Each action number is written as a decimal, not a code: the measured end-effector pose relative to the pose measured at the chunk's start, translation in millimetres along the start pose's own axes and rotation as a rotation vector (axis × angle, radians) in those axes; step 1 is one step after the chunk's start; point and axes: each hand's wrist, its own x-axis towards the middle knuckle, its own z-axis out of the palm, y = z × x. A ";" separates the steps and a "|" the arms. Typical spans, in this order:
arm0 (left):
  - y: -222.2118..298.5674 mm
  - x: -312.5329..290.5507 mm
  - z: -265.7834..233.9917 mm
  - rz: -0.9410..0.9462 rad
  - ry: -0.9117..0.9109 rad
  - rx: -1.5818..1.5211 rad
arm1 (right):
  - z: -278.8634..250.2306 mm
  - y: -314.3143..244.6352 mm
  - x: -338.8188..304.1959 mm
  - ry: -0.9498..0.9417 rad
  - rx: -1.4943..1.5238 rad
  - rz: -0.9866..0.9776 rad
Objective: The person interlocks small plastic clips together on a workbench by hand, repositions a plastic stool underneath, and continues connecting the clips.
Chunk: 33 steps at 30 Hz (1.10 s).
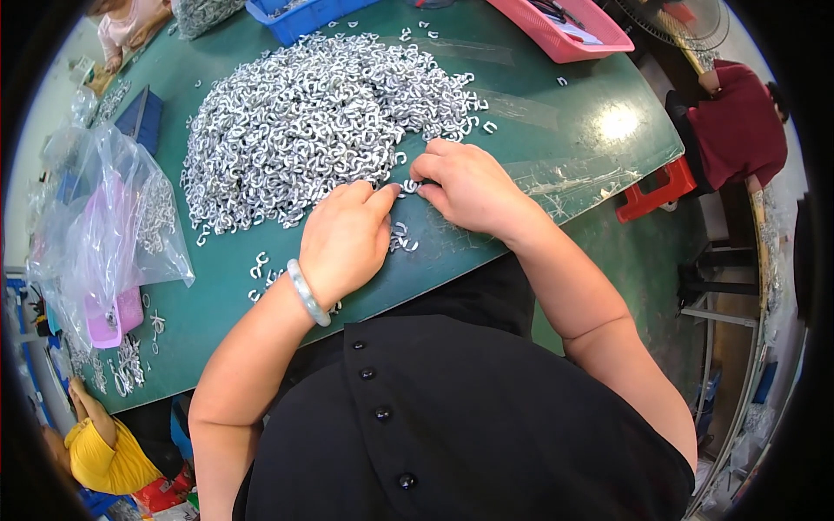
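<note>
A large heap of small silver U-shaped metal pieces (300, 130) covers the middle of the green table (573, 104). At its near right edge my two hands meet, fingertips almost together. My left hand (347, 236), with a pale bangle (307, 293) on its wrist, is closed, thumb and forefinger at a small U-shaped metal piece (408, 186). From the other side, my right hand (473, 187) pinches the same piece; its other fingers are curled. Several loose pieces (401, 239) lie just below my fingertips, and more are scattered beside my left wrist.
A clear plastic bag (113, 208) and a pink-purple container (129, 314) stand at the left. Behind the heap are a blue bin (304, 19) and a pink basket (573, 39). Other people sit around, one in dark red (743, 126), near a red stool (656, 193).
</note>
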 end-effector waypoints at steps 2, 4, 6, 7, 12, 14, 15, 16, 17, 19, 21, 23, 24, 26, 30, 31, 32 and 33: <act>-0.6 -0.6 0.9 0.004 0.007 0.008 | -1.3 -0.7 -0.5 -0.010 0.010 -0.006; -0.4 -0.7 0.7 0.011 0.013 0.015 | -3.0 -0.6 -1.7 -0.020 0.019 -0.011; 0.6 -1.4 -0.9 0.000 -0.015 0.003 | -4.8 0.7 -3.9 -0.055 0.012 -0.009; 0.8 -1.8 -1.8 0.001 -0.016 0.003 | -6.3 0.5 -4.4 -0.054 0.012 -0.008; -1.2 -5.9 -6.2 0.047 -0.028 -0.055 | -11.7 -1.1 -8.0 -0.087 0.083 -0.009; -2.1 -8.3 -7.7 0.034 -0.013 -0.080 | -11.6 -4.2 -8.9 -0.077 0.104 -0.024; -2.3 -10.1 -8.6 0.021 0.004 -0.103 | -11.2 -5.7 -9.6 -0.066 0.124 -0.040; -3.0 -12.0 -9.5 0.021 0.002 -0.104 | -10.5 -6.1 -10.5 -0.066 0.124 -0.039; -3.4 -14.3 -10.6 0.016 -0.002 -0.100 | -9.6 -6.2 -11.4 -0.036 0.113 -0.075; -1.9 -19.1 -12.3 0.008 -0.007 -0.096 | -8.3 -8.6 -14.0 -0.009 0.102 -0.112; 0.6 -23.7 -15.0 -0.005 -0.004 -0.121 | -6.7 -14.1 -19.1 -0.024 0.137 -0.163; 0.6 -28.4 -15.8 -0.004 0.005 -0.126 | 0.4 -19.3 -25.7 -0.048 0.146 -0.197; 0.5 -30.0 -16.1 -0.001 0.013 -0.130 | 4.8 -21.4 -28.8 -0.070 0.157 -0.231; 2.4 -31.4 -16.9 -0.010 0.013 -0.137 | 10.0 -23.3 -33.0 -0.064 0.146 -0.205; 3.0 -35.1 -17.1 -0.027 0.012 -0.140 | 11.5 -25.6 -33.9 -0.080 0.123 -0.176; 2.6 -35.9 -16.7 -0.027 0.015 -0.140 | 11.3 -26.2 -33.6 -0.079 0.125 -0.159; 2.3 -36.6 -16.3 -0.029 0.016 -0.138 | 11.1 -26.2 -33.5 -0.080 0.123 -0.160; 2.0 -37.2 -16.1 -0.030 0.018 -0.136 | 10.9 -25.8 -33.6 -0.059 0.175 -0.136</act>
